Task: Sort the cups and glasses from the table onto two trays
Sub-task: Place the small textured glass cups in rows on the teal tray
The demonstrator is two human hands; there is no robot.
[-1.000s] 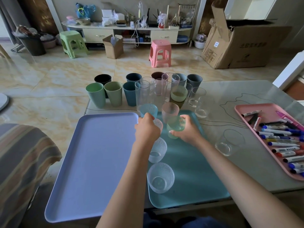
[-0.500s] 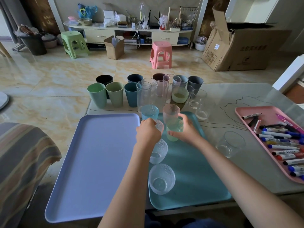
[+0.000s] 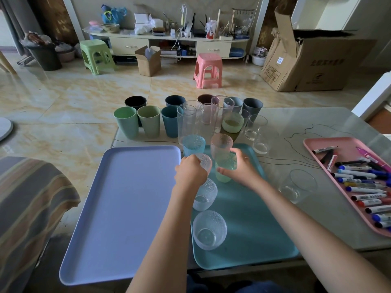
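**Both hands on glasses over the teal tray**

Left hand point(image 3: 191, 173) curled round a clear dimpled glass point(image 3: 204, 162), fingers wrapped tight and mostly hidden behind the knuckles, only the glass rim poking out on the right. Right hand point(image 3: 239, 167) holding a green dimpled glass point(image 3: 226, 168): thumb low across the front, fingers bent round the far side, so a loose wrap rather than a pinch. Can't tell whether either glass bottom sits on the teal tray point(image 3: 249, 229) or just above it.

Already parked on that tray: a blue dimpled glass point(image 3: 193, 144) and a pink dimpled glass point(image 3: 221, 143) at the far end, plus two more clear dimpled ones nearer, one point(image 3: 205, 194) just below the left wrist and one point(image 3: 209, 229) closer still.

Purple tray point(image 3: 127, 208) right beside, touching or nearly.

Still on the table point(image 3: 296, 127): row of plastic cups, e.g. a light green cup point(image 3: 126, 124), a bunch of tall clear glasses behind, and a lone short clear tumbler point(image 3: 298, 185) to the right of the teal tray. Pink tray of markers point(image 3: 359, 180) at the far right.
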